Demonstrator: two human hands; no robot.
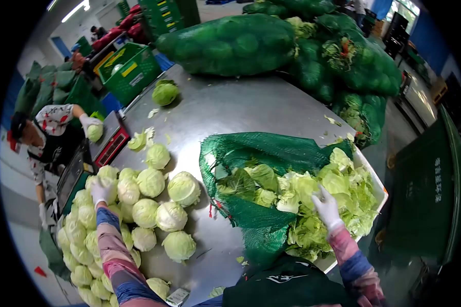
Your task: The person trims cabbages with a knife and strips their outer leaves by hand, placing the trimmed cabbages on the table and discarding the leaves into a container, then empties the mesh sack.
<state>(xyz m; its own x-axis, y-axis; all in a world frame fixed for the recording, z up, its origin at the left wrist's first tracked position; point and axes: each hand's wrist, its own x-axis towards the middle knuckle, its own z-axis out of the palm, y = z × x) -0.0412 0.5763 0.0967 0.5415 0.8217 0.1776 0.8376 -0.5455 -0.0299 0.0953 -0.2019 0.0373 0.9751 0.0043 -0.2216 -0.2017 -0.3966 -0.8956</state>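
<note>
My left hand [102, 191], in a white glove, is on the pile at the left, its fingers curved round a pale green cabbage [108, 190]. More trimmed cabbages [151, 182] lie about it. My right hand [327, 206], also gloved, is over a heap of loose cabbage leaves [351, 192], fingers apart and nothing in them. The leaves lie in a white-rimmed container [376, 179] at the table's right edge. Between my hands an opened green mesh bag [264, 140] is spread out, with leaves in its mouth.
Full green mesh sacks [230, 45] are stacked along the far side of the metal table [215, 97]. One cabbage [165, 93] sits near a green crate [130, 71]. At left, a co-worker [48, 128] holds a cabbage by a red scale [111, 148]. A green bin [425, 189] stands right.
</note>
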